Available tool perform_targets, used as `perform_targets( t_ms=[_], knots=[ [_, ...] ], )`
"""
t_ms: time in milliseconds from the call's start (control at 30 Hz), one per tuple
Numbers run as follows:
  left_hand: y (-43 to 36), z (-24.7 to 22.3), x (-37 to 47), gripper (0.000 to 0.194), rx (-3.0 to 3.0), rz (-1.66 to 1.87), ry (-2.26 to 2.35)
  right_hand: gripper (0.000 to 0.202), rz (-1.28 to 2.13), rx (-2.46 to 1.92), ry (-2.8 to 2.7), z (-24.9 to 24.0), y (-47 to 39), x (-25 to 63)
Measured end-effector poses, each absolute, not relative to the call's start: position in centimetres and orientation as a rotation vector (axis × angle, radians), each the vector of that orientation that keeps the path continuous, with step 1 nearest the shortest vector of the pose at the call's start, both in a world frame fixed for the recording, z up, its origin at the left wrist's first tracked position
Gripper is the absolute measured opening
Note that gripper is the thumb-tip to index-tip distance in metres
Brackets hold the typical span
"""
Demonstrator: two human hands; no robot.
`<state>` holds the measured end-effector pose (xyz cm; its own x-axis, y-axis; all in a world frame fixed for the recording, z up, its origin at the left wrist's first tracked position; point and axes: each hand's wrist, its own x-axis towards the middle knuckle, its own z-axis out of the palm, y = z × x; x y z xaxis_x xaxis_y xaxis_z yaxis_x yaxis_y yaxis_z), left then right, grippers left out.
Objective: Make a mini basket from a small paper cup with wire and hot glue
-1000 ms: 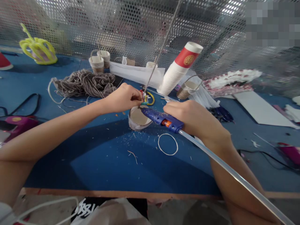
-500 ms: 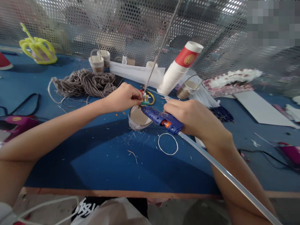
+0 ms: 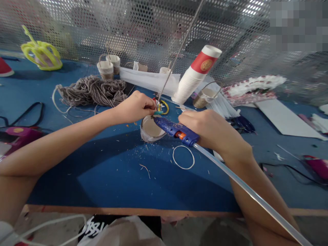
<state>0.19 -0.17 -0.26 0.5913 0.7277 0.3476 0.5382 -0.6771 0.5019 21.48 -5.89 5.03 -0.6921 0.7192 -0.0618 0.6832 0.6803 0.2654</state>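
In the head view my right hand (image 3: pixel 208 128) is wrapped round a blue glue gun (image 3: pixel 176 130), a long clear glue stick (image 3: pixel 246 188) running out of its back. The gun's nozzle is at the far rim of a small whitish cup (image 3: pixel 153 130) on the table. Above that rim, my left hand (image 3: pixel 138 106) has its fingers pinched together; a thin grey cord (image 3: pixel 175 59) rises from the fingertips. What exactly they grip at the rim is hidden. Beside the fingertips show a green tip and a yellow ring (image 3: pixel 166 107).
Grey yarn (image 3: pixel 93 90) lies behind my left forearm. Stacked paper cups (image 3: pixel 196 75) lean behind the hands, near a small twine basket (image 3: pixel 206 96). A white rubber ring (image 3: pixel 183 157) lies near the gun. A perforated metal screen (image 3: pixel 143 30) stands behind the blue table (image 3: pixel 102 184).
The cord's upper end has swung slightly right. My right hand and the glue gun have shifted slightly left. My left hand stays almost still.
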Motion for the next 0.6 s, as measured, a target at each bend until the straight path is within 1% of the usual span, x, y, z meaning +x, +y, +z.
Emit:
perform_targets(
  t_ms=[400, 600],
  knots=[
    [-0.23, -0.27, 0.22, 0.020, 2.489, 0.742, 1.029, 0.019, 0.236, 1.176, 2.698, 5.44, -6.12, 21.07],
    [-0.17, -0.20, 0.22, 0.021, 2.495, 0.734, 1.031, 0.019, 0.208, 1.198, 2.698, 5.51, -6.21, 20.85]
  ],
)
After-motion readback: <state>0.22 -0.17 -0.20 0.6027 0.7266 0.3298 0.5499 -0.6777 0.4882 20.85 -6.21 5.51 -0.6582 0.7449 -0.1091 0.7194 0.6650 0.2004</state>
